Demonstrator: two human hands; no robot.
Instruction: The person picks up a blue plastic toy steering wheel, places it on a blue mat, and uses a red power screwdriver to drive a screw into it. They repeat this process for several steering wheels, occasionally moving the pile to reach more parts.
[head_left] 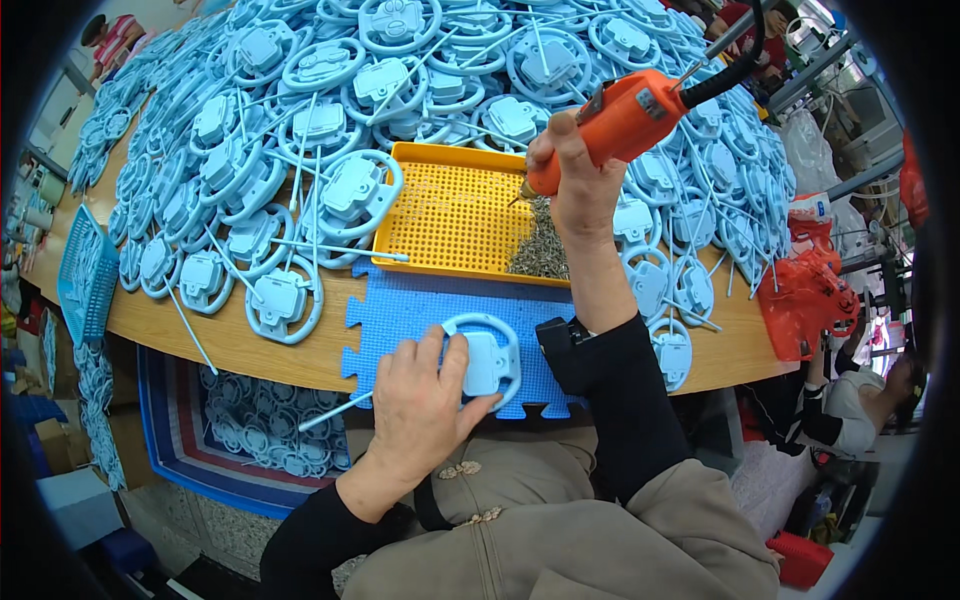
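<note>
Nearest, the left hand (425,405) grasps a light blue toy steering wheel (487,358) lying on the blue foam mat (400,310) at the near table edge. Farther, the right hand (578,170) clenches an orange electric screwdriver (622,118), its tip over the screws (541,250) in the yellow tray (450,215). Beyond lies a heap of blue wheels (330,120).

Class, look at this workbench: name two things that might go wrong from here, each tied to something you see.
1. The driver tip hangs over the screws in the yellow tray; it could scatter them.
2. The left hand holds a wheel at the mat edge; it might slip off.
</note>
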